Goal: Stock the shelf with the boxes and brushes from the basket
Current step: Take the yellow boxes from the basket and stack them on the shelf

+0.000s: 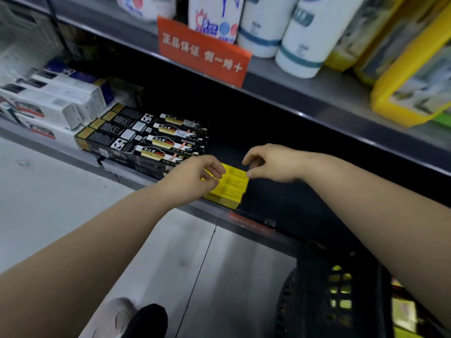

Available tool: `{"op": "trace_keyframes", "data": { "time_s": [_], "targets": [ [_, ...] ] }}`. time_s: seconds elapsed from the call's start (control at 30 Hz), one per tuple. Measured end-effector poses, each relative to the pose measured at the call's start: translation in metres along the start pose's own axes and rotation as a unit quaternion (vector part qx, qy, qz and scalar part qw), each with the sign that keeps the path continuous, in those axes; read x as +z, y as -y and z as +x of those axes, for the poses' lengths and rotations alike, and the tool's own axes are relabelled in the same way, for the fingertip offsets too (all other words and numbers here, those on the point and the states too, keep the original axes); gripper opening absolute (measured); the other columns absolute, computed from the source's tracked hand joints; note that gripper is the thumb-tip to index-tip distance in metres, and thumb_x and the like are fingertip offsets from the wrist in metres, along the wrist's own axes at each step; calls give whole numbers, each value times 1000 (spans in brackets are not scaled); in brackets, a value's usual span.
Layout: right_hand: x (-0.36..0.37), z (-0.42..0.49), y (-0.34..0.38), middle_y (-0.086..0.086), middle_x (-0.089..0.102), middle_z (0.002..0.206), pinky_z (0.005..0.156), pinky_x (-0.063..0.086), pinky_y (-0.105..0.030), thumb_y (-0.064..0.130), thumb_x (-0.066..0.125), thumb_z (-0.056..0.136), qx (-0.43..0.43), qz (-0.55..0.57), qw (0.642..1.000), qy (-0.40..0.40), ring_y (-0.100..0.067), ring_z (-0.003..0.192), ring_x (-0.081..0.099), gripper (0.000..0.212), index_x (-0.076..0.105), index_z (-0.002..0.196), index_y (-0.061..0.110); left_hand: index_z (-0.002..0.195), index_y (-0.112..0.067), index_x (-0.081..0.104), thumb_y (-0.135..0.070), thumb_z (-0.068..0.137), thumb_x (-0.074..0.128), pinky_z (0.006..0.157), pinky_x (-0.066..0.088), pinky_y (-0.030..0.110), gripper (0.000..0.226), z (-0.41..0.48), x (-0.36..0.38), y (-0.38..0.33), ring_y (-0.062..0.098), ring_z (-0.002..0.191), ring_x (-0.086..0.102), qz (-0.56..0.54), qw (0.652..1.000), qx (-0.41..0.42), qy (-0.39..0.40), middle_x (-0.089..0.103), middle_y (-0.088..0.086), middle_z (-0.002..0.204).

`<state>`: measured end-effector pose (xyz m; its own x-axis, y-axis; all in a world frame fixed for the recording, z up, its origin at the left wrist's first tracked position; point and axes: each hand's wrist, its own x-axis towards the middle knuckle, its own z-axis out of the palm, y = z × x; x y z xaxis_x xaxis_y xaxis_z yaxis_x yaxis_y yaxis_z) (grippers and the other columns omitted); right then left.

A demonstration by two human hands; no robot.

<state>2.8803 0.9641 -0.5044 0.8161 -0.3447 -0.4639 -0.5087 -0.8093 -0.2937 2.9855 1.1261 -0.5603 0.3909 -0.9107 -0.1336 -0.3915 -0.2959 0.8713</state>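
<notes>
Two hands meet at a yellow box (pixel 231 189) that lies flat at the front edge of the lower shelf (pixel 280 201), just right of a stack of black boxes (pixel 156 140). The left hand (pixel 195 174) pinches the box's left side between thumb and curled fingers. The right hand (pixel 273 164) touches its far right corner with the thumb tip, fingers loosely curled above; whether they grip it cannot be told. A dark basket (pixel 317 296) stands on the floor below, yellow showing through its mesh.
</notes>
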Motion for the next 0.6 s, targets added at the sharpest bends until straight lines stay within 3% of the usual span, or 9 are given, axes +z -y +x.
{"op": "trace_keyframes", "data": {
  "time_s": [0.07, 0.13, 0.33, 0.5, 0.6],
  "targets": [
    [-13, -46, 4, -6, 64, 110, 92, 47, -31, 21, 65, 86, -14, 26, 999, -12, -19, 101, 60, 32, 60, 117, 12, 92, -23, 60, -3, 87, 58, 66, 55, 22, 21, -5, 3, -33, 14, 83, 62, 15, 999, 28, 35, 65, 3, 99],
    [-22, -93, 2, -4, 66, 104, 90, 48, -30, 19, 67, 85, -18, 54, 998, -31, -17, 96, 62, 29, 62, 113, 12, 93, -22, 61, -5, 87, 59, 63, 47, 10, 18, -11, 9, -71, 4, 75, 58, 40, 996, 60, 55, 65, 2, 98],
    [-25, -213, -30, 0, 67, 97, 81, 50, -20, 18, 66, 85, 10, 124, 987, -105, -8, 86, 63, 20, 63, 105, 16, 101, -13, 64, -6, 87, 60, 79, 49, 20, 16, -45, 52, -174, 15, 86, 63, 103, 975, 149, 129, 66, 2, 96],
    [22, -277, -76, 11, 61, 82, 65, 44, -9, 16, 64, 86, 69, 182, 971, -140, 6, 69, 56, 12, 62, 96, 23, 112, -23, 61, -22, 88, 61, 91, 43, 27, 24, -80, 112, -213, 10, 104, 56, 165, 952, 203, 158, 62, -5, 111],
    [75, -292, -110, 5, 60, 104, 78, 43, -18, 21, 62, 87, 137, 143, 974, -111, -13, 96, 59, 26, 59, 112, 20, 120, -30, 53, -31, 91, 56, 91, 39, 21, 29, -101, 149, -212, 6, 112, 50, 189, 943, 202, 186, 55, -11, 122]
  ]
}}
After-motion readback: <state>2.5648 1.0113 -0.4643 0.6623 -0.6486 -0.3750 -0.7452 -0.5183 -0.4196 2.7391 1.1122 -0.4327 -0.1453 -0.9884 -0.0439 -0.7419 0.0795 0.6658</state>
